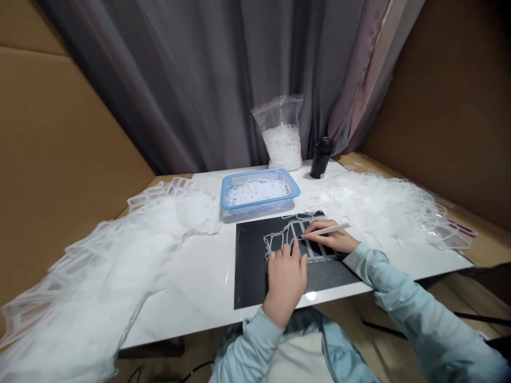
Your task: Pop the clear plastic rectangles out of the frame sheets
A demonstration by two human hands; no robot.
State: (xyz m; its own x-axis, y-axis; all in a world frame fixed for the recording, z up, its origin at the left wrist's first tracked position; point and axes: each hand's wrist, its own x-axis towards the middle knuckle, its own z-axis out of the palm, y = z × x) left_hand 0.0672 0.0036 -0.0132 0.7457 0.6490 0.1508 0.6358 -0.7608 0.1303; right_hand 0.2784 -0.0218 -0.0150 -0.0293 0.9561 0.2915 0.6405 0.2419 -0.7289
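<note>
Our right hand [330, 238] pinches a pale stylus [333, 230] between fingertips and thumb, just above a translucent white plastic lattice [275, 239] on a black mat [251, 276]; our left hand [285, 282] presses beside it, fingers slightly spread.

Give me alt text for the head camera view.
Two hands work on a white plastic lattice strip laid on a black mat: the left hand rests on it while the right hand holds a white pen-like tool over it. Heaps of the same strip lie on a white table beside a blue basket holding more.
</note>
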